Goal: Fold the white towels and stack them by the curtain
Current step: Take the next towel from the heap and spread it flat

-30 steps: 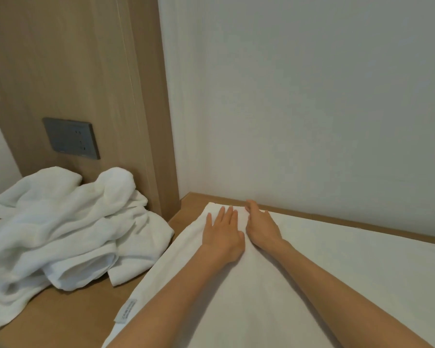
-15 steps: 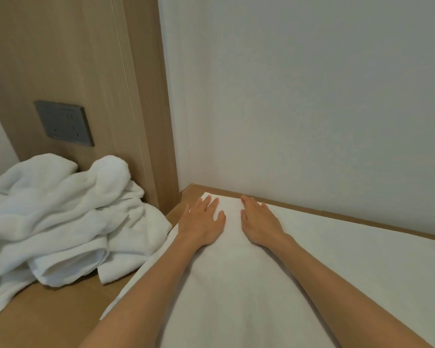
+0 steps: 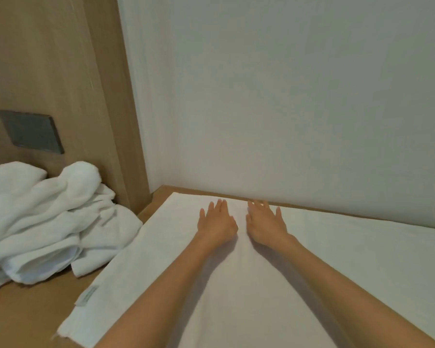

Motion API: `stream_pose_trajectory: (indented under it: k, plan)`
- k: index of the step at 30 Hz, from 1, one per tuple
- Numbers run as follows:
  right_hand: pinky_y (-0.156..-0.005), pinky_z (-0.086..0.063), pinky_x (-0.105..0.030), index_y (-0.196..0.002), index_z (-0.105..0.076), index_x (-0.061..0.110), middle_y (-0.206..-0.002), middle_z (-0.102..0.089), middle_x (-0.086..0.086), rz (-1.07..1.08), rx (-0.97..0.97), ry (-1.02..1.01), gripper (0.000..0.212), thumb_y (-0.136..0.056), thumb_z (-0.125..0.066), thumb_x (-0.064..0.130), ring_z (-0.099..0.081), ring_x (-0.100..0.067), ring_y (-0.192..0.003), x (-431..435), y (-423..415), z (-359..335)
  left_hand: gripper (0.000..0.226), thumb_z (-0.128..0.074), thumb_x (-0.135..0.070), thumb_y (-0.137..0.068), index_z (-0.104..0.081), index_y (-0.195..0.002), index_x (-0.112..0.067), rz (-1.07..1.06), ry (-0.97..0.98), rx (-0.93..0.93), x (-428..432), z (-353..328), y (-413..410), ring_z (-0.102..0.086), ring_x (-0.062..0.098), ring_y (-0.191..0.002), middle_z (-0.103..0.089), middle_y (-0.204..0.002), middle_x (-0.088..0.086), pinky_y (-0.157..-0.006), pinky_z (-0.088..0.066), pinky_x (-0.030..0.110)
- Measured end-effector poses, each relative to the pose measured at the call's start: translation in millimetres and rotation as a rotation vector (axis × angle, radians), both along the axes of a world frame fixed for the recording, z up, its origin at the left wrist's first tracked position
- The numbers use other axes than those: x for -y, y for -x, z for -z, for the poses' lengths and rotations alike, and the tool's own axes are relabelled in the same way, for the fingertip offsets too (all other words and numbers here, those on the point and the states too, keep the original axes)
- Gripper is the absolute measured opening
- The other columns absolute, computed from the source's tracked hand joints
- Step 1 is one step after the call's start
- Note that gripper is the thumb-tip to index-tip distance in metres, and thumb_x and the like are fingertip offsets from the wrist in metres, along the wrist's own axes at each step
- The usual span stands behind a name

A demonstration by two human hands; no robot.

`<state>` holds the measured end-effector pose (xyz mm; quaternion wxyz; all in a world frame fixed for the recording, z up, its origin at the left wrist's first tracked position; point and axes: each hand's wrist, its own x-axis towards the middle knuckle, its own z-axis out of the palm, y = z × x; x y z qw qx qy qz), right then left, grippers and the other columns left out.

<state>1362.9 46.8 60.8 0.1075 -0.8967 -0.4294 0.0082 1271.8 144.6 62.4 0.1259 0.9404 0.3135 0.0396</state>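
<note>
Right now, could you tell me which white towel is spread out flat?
The towel under the left hand and right hand; the others lie crumpled in a heap to its left.

Spread towel: a white towel point(image 3: 312, 259) lay flat on the wooden worktop point(image 3: 23, 317), with its far hem along the worktop's far edge, below the white wall point(image 3: 286, 96).
Left hand point(image 3: 216, 223): palm down on the towel near the far hem, fingers straight.
Right hand point(image 3: 265, 223): palm down just beside the left one, not touching it, fingers slightly spread.
Tag point(image 3: 87, 295): at the towel's left hem.
Towel pile point(image 3: 48, 222): crumpled at the worktop's left side, against the wooden panel point(image 3: 60, 71).
Grey plate point(image 3: 32, 131): on the panel, above the pile.
</note>
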Motion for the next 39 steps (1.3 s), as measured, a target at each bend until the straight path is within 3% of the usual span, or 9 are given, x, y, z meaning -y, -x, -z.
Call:
stream_pose_trajectory:
  k: [5, 9, 18, 22, 25, 29, 35, 39]
  plan:
    - [-0.114, 0.007, -0.054, -0.151, -0.007, 0.038, -0.161, 0.001, 0.004, 0.091, -0.035, 0.051, 0.052, -0.101, -0.010, 0.049, 0.004, -0.024, -0.148, 46, -16, 21, 0.056, -0.010, -0.044, -0.100, 0.000, -0.153, -0.028, -0.052, -0.019, -0.039, 45, 18, -23, 0.010, 0.022, -0.147, 0.007, -0.160, -0.005, -0.107, 0.013, 0.064]
    - [-0.115, 0.008, -0.052, -0.149, -0.008, 0.045, -0.161, 0.000, 0.005, 0.149, -0.022, 0.058, 0.054, -0.097, -0.009, 0.058, 0.002, -0.022, -0.148, 80, -44, 22, 0.059, -0.010, -0.056, -0.096, -0.002, -0.151, -0.037, -0.071, -0.056, -0.023, 43, 25, -22, 0.009, 0.020, -0.147, 0.006, -0.160, -0.009, -0.104, 0.014, 0.068]
    - [-0.114, 0.010, -0.054, -0.150, -0.006, 0.044, -0.161, 0.004, 0.004, 0.343, -0.048, 0.090, 0.057, -0.096, -0.008, 0.061, 0.004, -0.021, -0.148, 180, -103, 16, 0.059, -0.012, -0.059, -0.095, -0.006, -0.150, -0.040, -0.082, -0.071, -0.027, 42, 25, -23, 0.006, 0.018, -0.147, 0.003, -0.160, -0.012, -0.107, 0.009, 0.067]
    - [-0.115, 0.010, -0.053, -0.151, -0.003, 0.041, -0.161, 0.008, 0.002, 0.372, -0.063, 0.115, 0.056, -0.098, -0.007, 0.057, 0.006, -0.022, -0.148, 212, -113, 12, 0.056, -0.014, -0.046, -0.099, -0.010, -0.152, -0.029, -0.118, -0.092, -0.055, 55, 16, -31, 0.004, 0.022, -0.148, 0.001, -0.161, -0.006, -0.108, 0.007, 0.067]
    - [-0.117, 0.004, -0.050, -0.153, -0.004, 0.032, -0.161, 0.006, -0.002, 0.320, -0.080, 0.083, 0.054, -0.101, -0.010, 0.047, 0.005, -0.024, -0.148, 216, -113, 8, 0.053, -0.018, -0.036, -0.102, -0.012, -0.152, -0.021, -0.039, -0.089, 0.037, 91, 7, -53, 0.000, 0.023, -0.148, -0.002, -0.161, -0.002, -0.111, 0.000, 0.063]
    - [-0.117, 0.003, -0.051, -0.153, -0.008, 0.023, -0.161, 0.000, -0.004, 0.319, 0.014, 0.044, 0.052, -0.103, -0.013, 0.036, 0.004, -0.024, -0.148, 226, -117, 8, 0.053, -0.019, -0.042, -0.102, -0.011, -0.152, -0.028, 0.154, -0.043, 0.067, 165, 2, -104, 0.000, 0.022, -0.148, -0.003, -0.161, -0.004, -0.111, -0.002, 0.062]
    - [-0.113, 0.012, -0.054, -0.150, -0.005, 0.041, -0.161, 0.004, 0.004, 0.375, -0.049, 0.089, 0.053, -0.099, -0.007, 0.053, 0.007, -0.021, -0.148, 268, -135, 19, 0.059, -0.011, -0.059, -0.095, -0.006, -0.150, -0.040, 0.205, -0.070, -0.025, 222, 24, -136, 0.009, 0.024, -0.147, 0.003, -0.160, -0.007, -0.105, 0.011, 0.068]
    - [-0.115, 0.011, -0.051, -0.151, -0.007, 0.041, -0.161, 0.001, 0.004, 0.460, -0.057, 0.053, 0.053, -0.099, -0.007, 0.053, 0.004, -0.021, -0.148, 305, -155, 16, 0.060, -0.009, -0.064, -0.092, -0.004, -0.149, -0.045, 0.210, -0.108, -0.017, 214, 32, -137, 0.008, 0.021, -0.147, 0.004, -0.160, -0.011, -0.106, 0.011, 0.066]
